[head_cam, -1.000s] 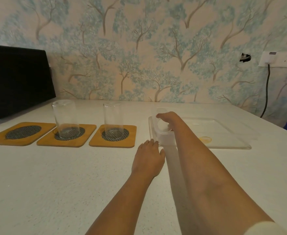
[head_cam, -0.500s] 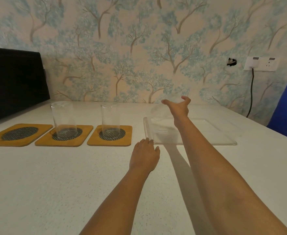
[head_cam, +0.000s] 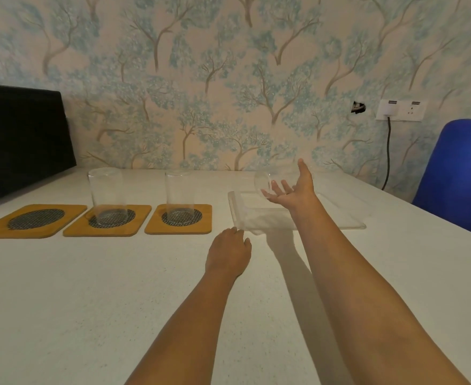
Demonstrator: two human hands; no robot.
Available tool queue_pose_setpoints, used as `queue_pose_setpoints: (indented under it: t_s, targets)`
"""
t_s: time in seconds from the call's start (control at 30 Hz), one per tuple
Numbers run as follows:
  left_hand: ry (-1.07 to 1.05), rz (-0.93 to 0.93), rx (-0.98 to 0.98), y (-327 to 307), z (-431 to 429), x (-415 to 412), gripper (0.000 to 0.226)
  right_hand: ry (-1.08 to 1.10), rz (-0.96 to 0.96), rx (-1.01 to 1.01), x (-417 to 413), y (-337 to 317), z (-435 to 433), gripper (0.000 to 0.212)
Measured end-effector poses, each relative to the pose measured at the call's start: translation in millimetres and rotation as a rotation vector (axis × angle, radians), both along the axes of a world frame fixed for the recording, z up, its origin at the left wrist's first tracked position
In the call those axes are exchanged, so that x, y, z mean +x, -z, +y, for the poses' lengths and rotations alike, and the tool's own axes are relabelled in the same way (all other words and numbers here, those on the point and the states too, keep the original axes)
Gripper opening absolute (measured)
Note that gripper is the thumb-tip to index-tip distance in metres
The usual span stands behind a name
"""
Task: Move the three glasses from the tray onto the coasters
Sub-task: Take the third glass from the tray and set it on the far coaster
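A: Holding the third glass point(head_cam: 262, 183) looks shaky to me. It's tipped over on its side above the tray point(head_cam: 340, 218), lying across the fingers point(head_cam: 274, 191) of the right hand point(head_cam: 295, 190).

B: Agreed. That palm faces up, fingers spread, thumb raised. It's cradling, not clasping. Nothing I can see closes round the glass.

A: So it could roll off toward the tray's left edge and crack, or bounce onto the table point(head_cam: 89, 301).

B: That's my worry. Clear, smooth glass on an open palm slides easily.

A: And the left hand point(head_cam: 228, 254)?

B: Resting knuckles up on the table, fingertips at the tray's near corner, gripping nothing that I can make out.

A: Where should it go?

B: Two glasses stand on the middle coaster point(head_cam: 108, 219) and right coaster point(head_cam: 180, 218). The left coaster point(head_cam: 34, 219) is bare.

A: Then the carry passes close by both standing glasses. A wide swing could knock one over.
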State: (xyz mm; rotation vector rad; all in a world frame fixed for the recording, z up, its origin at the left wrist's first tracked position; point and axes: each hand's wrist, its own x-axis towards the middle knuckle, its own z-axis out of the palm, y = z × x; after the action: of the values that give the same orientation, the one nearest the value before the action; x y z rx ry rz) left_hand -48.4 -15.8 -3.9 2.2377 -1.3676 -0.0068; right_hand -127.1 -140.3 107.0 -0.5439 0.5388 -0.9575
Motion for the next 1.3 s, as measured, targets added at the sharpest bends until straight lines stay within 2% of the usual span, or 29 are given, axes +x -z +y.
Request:
queue_pose_setpoints:
  t_s: [0.23,0.5,0.6,0.7,0.87,0.93,1.03,1.1,1.2,1.3]
  targets:
    - [0.043,0.023,-0.043,3,30,6,0.046,-0.228,0.377,-0.191,-2,-4,38,0.073]
    - [-0.042,0.102,-0.313,-7,74,15,0.05,-0.306,0.789,-0.508,15,-12,91,0.067]
    - [-0.075,0.135,-0.362,-10,88,22,0.053,-0.28,0.963,-0.594,25,-17,108,0.075]
    - [-0.103,0.131,-0.387,-12,100,30,0.057,-0.326,0.917,-0.551,29,-21,122,0.075]
    - [-0.104,0.086,-0.407,-11,116,40,0.058,-0.385,0.386,-0.098,36,-17,134,0.069]
    - [-0.096,0.084,-0.411,-10,119,44,0.059,-0.406,0.338,-0.042,39,-17,139,0.065]
    - [-0.06,0.047,-0.387,-6,123,50,0.059,-0.458,0.452,-0.139,43,-22,147,0.051]
    - [-0.063,0.032,-0.312,-4,124,55,0.058,-0.469,0.588,-0.244,46,-26,151,0.048]
    - [-0.071,-0.02,-0.182,0,126,62,0.052,-0.381,0.787,-0.418,51,-32,156,0.055]
    - [-0.08,-0.055,-0.142,0,127,64,0.047,-0.275,0.977,-0.671,55,-42,161,0.067]
